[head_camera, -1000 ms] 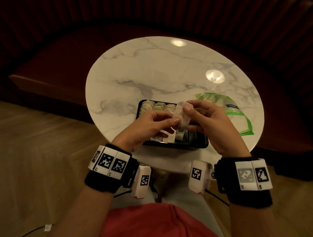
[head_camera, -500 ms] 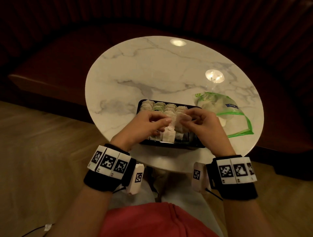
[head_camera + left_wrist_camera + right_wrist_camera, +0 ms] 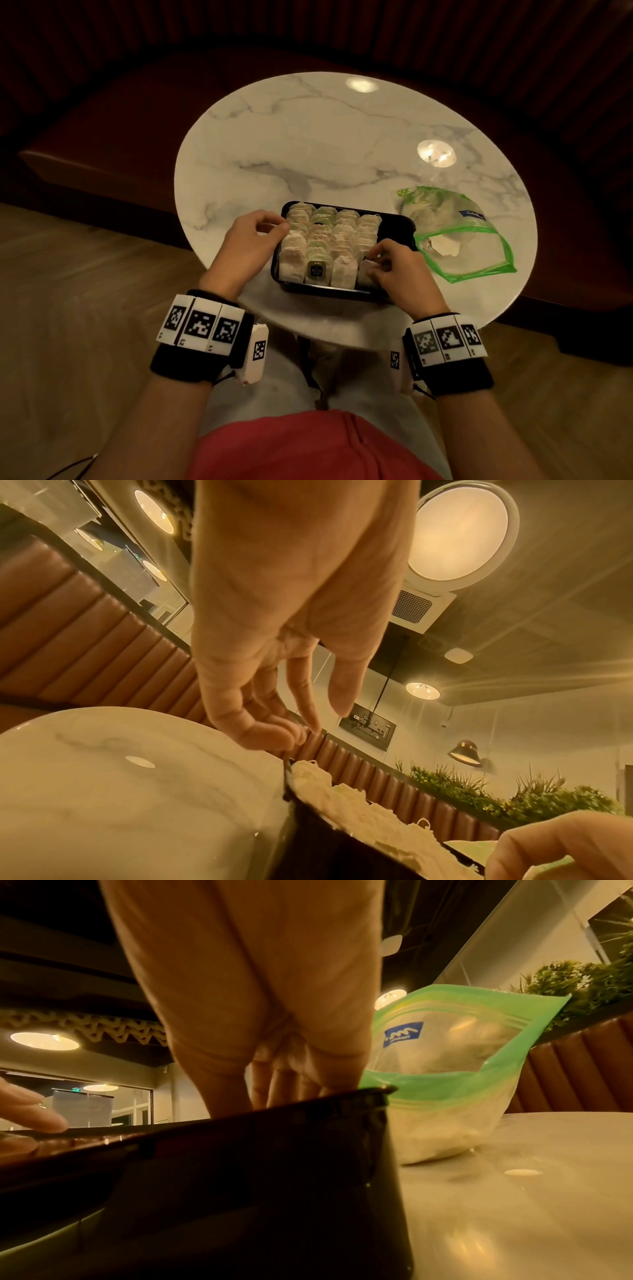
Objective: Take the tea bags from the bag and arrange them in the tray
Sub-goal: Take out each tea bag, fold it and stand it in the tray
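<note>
A black tray (image 3: 401,223) sits at the near side of the table, with rows of white tea bags (image 3: 330,240) standing in it. My right hand (image 3: 373,265) reaches into the tray's front right corner and pinches a white tea bag (image 3: 365,274) there. In the right wrist view its fingers (image 3: 284,1093) dip behind the tray wall (image 3: 240,1177), so the tea bag is hidden. My left hand (image 3: 279,228) hovers at the tray's left rim with loosely curled fingers (image 3: 274,737) and holds nothing. The green-edged zip bag (image 3: 455,236) lies open just right of the tray, with more tea bags inside.
The round marble table (image 3: 308,137) has bare surface behind and left of the tray. A dark padded bench curves round the far side. The table's near edge is just below the tray, above my lap.
Both hands came down from above the tray. The left hand let go of the tea bag and moved to the tray's left rim. The right hand carried it into the front right corner.
</note>
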Action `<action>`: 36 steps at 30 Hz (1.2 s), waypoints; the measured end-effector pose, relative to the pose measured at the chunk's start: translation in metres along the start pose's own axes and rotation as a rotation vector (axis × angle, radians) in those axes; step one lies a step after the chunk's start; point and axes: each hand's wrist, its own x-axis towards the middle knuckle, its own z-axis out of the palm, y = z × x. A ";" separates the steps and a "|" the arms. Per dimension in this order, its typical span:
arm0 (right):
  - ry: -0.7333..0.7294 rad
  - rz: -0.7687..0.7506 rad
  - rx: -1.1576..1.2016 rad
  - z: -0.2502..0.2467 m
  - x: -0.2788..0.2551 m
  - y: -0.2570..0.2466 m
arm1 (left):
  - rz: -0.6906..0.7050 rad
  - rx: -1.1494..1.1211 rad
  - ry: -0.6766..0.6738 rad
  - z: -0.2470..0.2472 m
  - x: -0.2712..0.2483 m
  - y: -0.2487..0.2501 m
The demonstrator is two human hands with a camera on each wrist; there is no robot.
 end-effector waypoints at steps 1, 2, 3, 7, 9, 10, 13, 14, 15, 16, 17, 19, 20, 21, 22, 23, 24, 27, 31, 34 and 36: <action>0.011 0.000 0.000 0.000 0.000 -0.001 | 0.000 0.005 -0.001 0.000 0.000 0.000; 0.020 -0.007 0.004 0.000 0.001 -0.002 | 0.000 0.009 -0.003 0.001 0.000 0.000; 0.027 -0.015 0.012 0.000 0.001 -0.002 | -0.001 0.014 -0.005 0.001 0.000 -0.001; 0.036 -0.015 0.057 0.000 -0.001 -0.004 | -0.003 0.069 -0.007 0.001 0.002 -0.004; 0.030 0.003 0.064 -0.001 -0.004 -0.003 | -0.014 0.106 -0.004 0.001 0.003 -0.007; 0.025 0.013 0.056 -0.003 -0.005 -0.002 | -0.024 0.122 -0.004 0.001 0.004 -0.010; 0.004 0.043 -0.016 -0.006 -0.006 0.000 | -0.076 0.147 -0.029 0.001 0.006 -0.016; -0.008 0.052 -0.043 -0.007 -0.006 0.001 | -0.097 0.146 -0.044 0.001 0.006 -0.017; -0.027 0.064 -0.060 -0.007 -0.005 0.001 | -0.114 0.143 -0.059 0.001 0.006 -0.018; -0.055 0.078 -0.070 -0.007 -0.004 0.002 | -0.128 0.141 -0.072 0.002 0.006 -0.018; -0.086 0.095 -0.080 -0.007 -0.002 0.002 | -0.137 0.140 -0.085 0.002 0.005 -0.018; -0.146 0.141 -0.113 -0.004 0.003 0.004 | -0.149 0.133 -0.108 0.002 0.005 -0.019; -0.170 0.163 -0.131 -0.002 0.006 0.004 | -0.155 0.130 -0.115 0.003 0.005 -0.019; -0.185 0.183 -0.145 -0.001 0.008 0.005 | -0.156 0.130 -0.118 0.003 0.005 -0.019; -0.187 0.197 -0.151 0.000 0.010 0.005 | -0.156 0.129 -0.117 0.003 0.004 -0.019; -0.174 0.202 -0.148 0.001 0.010 0.005 | -0.152 0.125 -0.115 0.003 0.005 -0.019; -0.148 0.197 -0.136 0.001 0.010 0.004 | -0.149 0.120 -0.113 0.002 0.004 -0.018; -0.065 0.161 -0.079 0.002 0.009 0.001 | -0.142 0.119 -0.114 0.001 0.004 -0.019; -0.094 0.173 -0.078 0.002 0.006 0.001 | -0.147 0.126 -0.115 0.001 0.004 -0.018; -0.076 0.161 -0.037 -0.001 0.002 -0.002 | -0.140 0.147 -0.114 0.000 0.004 -0.018; -0.035 0.145 -0.020 -0.004 0.000 -0.006 | -0.132 0.167 -0.111 0.000 0.005 -0.018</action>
